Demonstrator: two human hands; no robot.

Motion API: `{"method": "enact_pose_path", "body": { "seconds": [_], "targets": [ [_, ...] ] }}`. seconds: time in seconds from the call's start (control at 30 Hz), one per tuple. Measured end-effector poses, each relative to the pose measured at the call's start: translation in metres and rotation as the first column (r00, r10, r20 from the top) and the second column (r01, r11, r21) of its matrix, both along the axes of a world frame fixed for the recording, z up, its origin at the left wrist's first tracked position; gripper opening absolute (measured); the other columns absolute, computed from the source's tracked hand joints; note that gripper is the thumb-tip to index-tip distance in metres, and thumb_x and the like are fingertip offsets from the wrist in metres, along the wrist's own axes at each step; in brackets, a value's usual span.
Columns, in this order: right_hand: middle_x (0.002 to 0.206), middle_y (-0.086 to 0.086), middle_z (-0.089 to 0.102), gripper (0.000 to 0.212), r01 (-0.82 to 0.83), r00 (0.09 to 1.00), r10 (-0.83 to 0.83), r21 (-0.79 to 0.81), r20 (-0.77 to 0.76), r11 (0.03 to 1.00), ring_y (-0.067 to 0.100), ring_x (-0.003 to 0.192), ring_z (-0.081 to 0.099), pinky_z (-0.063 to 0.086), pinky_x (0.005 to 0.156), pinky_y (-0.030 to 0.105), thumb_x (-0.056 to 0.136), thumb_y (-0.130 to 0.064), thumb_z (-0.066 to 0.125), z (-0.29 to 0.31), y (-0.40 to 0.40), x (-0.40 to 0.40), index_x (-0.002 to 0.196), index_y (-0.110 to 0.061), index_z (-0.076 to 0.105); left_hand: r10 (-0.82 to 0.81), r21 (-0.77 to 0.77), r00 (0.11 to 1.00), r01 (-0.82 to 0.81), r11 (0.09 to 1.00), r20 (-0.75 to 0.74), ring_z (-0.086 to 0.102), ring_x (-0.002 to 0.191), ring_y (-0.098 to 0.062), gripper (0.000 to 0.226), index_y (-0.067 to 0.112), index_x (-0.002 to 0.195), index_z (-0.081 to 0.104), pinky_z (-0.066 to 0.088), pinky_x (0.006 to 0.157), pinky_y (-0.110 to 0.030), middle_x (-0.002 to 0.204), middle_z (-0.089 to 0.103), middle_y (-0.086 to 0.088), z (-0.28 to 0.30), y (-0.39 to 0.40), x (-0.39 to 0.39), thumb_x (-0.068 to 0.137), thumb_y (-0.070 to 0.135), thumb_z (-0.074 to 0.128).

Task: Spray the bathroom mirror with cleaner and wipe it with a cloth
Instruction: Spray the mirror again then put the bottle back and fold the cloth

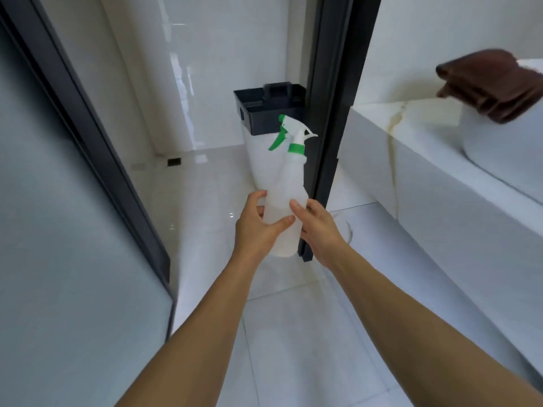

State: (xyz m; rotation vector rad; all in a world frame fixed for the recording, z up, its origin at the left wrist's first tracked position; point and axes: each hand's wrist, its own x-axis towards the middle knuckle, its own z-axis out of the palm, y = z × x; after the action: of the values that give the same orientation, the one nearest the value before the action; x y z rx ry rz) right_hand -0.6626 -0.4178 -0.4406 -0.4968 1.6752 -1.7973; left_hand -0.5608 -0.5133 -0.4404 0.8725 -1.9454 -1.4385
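Note:
A translucent white spray bottle [286, 195] with a green trigger and collar stands upright in the middle of the view, its nozzle pointing left. My left hand [258, 227] wraps its lower body from the left, thumb across the front. My right hand [318, 227] holds the same part from the right. A folded brown cloth [493, 86] lies on the rim of the white basin [499, 160] at the upper right. No mirror is in view.
A white marble vanity counter [411, 160] runs along the right. A black door frame [326, 113] stands just behind the bottle. Beyond it sits a white bin with a dark lid [264, 113]. A frosted glass panel [58, 230] with a dark frame fills the left. The floor is glossy white tile.

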Motion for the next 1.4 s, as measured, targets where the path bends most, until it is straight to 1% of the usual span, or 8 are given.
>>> {"method": "enact_pose_path", "body": {
  "seconds": [0.13, 0.27, 0.53, 0.67, 0.77, 1.1, 1.23, 1.4],
  "targets": [
    [0.126, 0.016, 0.066, 0.046, 0.038, 0.998, -0.038, 0.004, 0.044, 0.999, 0.031, 0.114, 0.066, 0.051, 0.102, 0.051, 0.093, -0.033, 0.067, -0.067, 0.014, -0.003, 0.129, -0.006, 0.056, -0.054, -0.009, 0.998, 0.055, 0.998, 0.039, 0.058, 0.092, 0.002, 0.061, 0.039, 0.132, 0.048, 0.045, 0.067, -0.020, 0.106, 0.060, 0.015, -0.065, 0.009, -0.011, 0.079, 0.047, 0.078],
    [0.125, 0.012, 0.068, 0.042, 0.059, 0.995, -0.060, 0.010, 0.079, 0.998, 0.028, 0.111, 0.068, 0.055, 0.095, 0.044, 0.097, -0.035, 0.061, -0.113, 0.028, -0.008, 0.129, -0.008, 0.057, -0.116, -0.021, 0.990, 0.118, 0.993, 0.078, 0.062, 0.101, -0.017, 0.051, 0.032, 0.139, 0.051, 0.048, 0.077, -0.030, 0.119, 0.066, 0.003, -0.109, 0.014, -0.024, 0.091, 0.039, 0.065],
    [0.116, 0.003, 0.070, 0.043, 0.120, 0.976, -0.137, 0.107, 0.168, 0.987, 0.022, 0.103, 0.070, 0.058, 0.081, 0.033, 0.098, -0.045, 0.054, -0.174, 0.063, -0.007, 0.129, -0.015, 0.055, -0.260, -0.062, 0.935, 0.283, 0.957, 0.242, 0.059, 0.113, -0.023, 0.048, 0.024, 0.143, 0.050, 0.043, 0.085, -0.029, 0.130, 0.061, -0.002, -0.166, 0.039, -0.042, 0.097, 0.036, 0.057],
    [0.122, 0.007, 0.067, 0.048, 0.183, 0.949, -0.213, 0.142, 0.231, 0.973, 0.029, 0.111, 0.065, 0.056, 0.093, 0.043, 0.098, -0.049, 0.050, -0.185, 0.089, -0.016, 0.131, -0.014, 0.054, -0.333, -0.136, 0.883, 0.393, 0.909, 0.330, 0.057, 0.121, -0.026, 0.050, 0.023, 0.146, 0.047, 0.048, 0.096, -0.036, 0.138, 0.058, -0.004, -0.173, 0.060, -0.066, 0.099, 0.039, 0.054],
    [0.124, 0.009, 0.066, 0.050, 0.256, 0.924, -0.286, 0.144, 0.253, 0.956, 0.031, 0.111, 0.065, 0.058, 0.085, 0.043, 0.099, -0.050, 0.047, -0.185, 0.116, -0.028, 0.133, -0.014, 0.052, -0.396, -0.172, 0.851, 0.472, 0.865, 0.346, 0.054, 0.125, -0.028, 0.052, 0.023, 0.149, 0.044, 0.048, 0.101, -0.042, 0.143, 0.055, -0.004, -0.170, 0.085, -0.089, 0.100, 0.041, 0.051],
    [0.128, 0.023, 0.061, 0.042, 0.491, 0.769, -0.442, 0.016, 0.462, 0.871, 0.040, 0.110, 0.066, 0.057, 0.084, 0.052, 0.107, -0.034, 0.038, -0.200, 0.239, -0.048, 0.136, -0.006, 0.047, -0.514, -0.252, 0.765, 0.625, 0.739, 0.388, 0.059, 0.113, -0.029, 0.038, 0.021, 0.126, 0.051, 0.046, 0.084, -0.036, 0.127, 0.063, -0.002, -0.175, 0.188, -0.138, 0.098, 0.046, 0.052],
    [0.129, 0.021, 0.062, 0.040, 0.583, 0.725, -0.521, 0.001, 0.451, 0.812, 0.039, 0.109, 0.067, 0.059, 0.079, 0.050, 0.107, -0.031, 0.037, -0.197, 0.274, -0.050, 0.135, -0.007, 0.052, -0.604, -0.250, 0.717, 0.692, 0.677, 0.348, 0.058, 0.116, -0.029, 0.040, 0.020, 0.129, 0.051, 0.050, 0.090, -0.038, 0.130, 0.062, -0.003, -0.171, 0.219, -0.153, 0.098, 0.045, 0.052],
    [0.134, 0.017, 0.060, 0.039, 0.642, 0.700, -0.608, 0.043, 0.374, 0.766, 0.039, 0.117, 0.062, 0.053, 0.091, 0.053, 0.106, -0.030, 0.042, -0.184, 0.317, -0.053, 0.137, -0.011, 0.054, -0.688, -0.222, 0.655, 0.754, 0.618, 0.311, 0.057, 0.119, -0.030, 0.041, 0.016, 0.130, 0.051, 0.049, 0.095, -0.038, 0.135, 0.060, -0.005, -0.163, 0.256, -0.169, 0.099, 0.042, 0.052]
  ]
}}
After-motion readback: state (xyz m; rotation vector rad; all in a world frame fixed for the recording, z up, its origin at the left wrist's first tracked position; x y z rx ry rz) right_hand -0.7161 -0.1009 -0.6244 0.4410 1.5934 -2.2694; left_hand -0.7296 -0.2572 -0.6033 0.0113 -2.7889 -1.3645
